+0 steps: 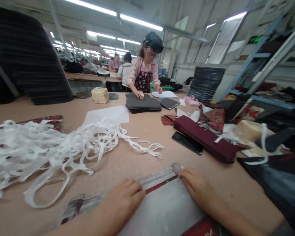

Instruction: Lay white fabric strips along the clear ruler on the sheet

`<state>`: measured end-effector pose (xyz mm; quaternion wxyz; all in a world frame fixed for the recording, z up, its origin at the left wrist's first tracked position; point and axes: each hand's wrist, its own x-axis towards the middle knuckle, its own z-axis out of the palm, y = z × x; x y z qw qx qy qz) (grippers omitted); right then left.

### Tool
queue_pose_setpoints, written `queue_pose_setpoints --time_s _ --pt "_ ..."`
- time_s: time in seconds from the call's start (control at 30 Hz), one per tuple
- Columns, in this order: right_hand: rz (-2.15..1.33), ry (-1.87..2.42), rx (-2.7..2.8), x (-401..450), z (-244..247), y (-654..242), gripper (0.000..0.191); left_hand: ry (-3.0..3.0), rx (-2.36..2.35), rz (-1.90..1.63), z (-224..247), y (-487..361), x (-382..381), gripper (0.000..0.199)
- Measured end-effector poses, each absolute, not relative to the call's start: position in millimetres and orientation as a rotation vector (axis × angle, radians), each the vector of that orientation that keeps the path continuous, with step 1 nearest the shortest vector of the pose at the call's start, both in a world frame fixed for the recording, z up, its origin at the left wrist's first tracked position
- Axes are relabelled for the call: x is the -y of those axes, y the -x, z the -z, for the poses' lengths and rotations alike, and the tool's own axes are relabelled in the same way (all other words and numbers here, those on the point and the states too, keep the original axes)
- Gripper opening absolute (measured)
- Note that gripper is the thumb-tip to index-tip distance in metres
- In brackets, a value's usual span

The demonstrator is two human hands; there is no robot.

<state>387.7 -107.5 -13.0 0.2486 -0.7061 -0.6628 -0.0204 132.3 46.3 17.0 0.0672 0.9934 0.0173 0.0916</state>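
At the bottom centre of the head view, a translucent whitish sheet [167, 206] lies over red patterned fabric [201, 227], with a red strip showing along its far edge. My left hand [127, 196] rests on the left part of that edge, its fingers curled together; what they grip is hidden. My right hand [193, 180] is at the far right corner, fingers pressed together on the edge beside a bunched grey end [177, 167]. A greyish clear strip [152, 178] runs along the far side, reaching left to a dark bundled end [75, 206].
White ribbon-like strips [64, 150] are heaped at the left. A black phone [187, 143] and a maroon fabric roll [204, 137] lie to the right. Across the table, a person in an apron [144, 77] touches stacked dark pieces [143, 103]. Scraps crowd the right side.
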Motion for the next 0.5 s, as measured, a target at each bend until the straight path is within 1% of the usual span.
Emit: queue_pose_setpoints --time_s 0.07,0.23,0.33,0.5 --pt "-0.02 1.933 1.685 105 12 -391 0.02 -2.998 0.012 -0.253 -10 -171 -39 0.015" --pt "-0.13 1.948 1.57 100 13 -394 0.021 -3.063 0.047 -0.357 10 -240 -27 0.015" --pt "-0.15 1.962 1.569 99 16 -395 0.022 -3.095 0.03 -0.412 16 -257 -24 0.019" --pt "-0.196 1.987 1.549 95 13 -399 0.021 -3.101 0.032 -0.44 15 -259 -22 0.022"
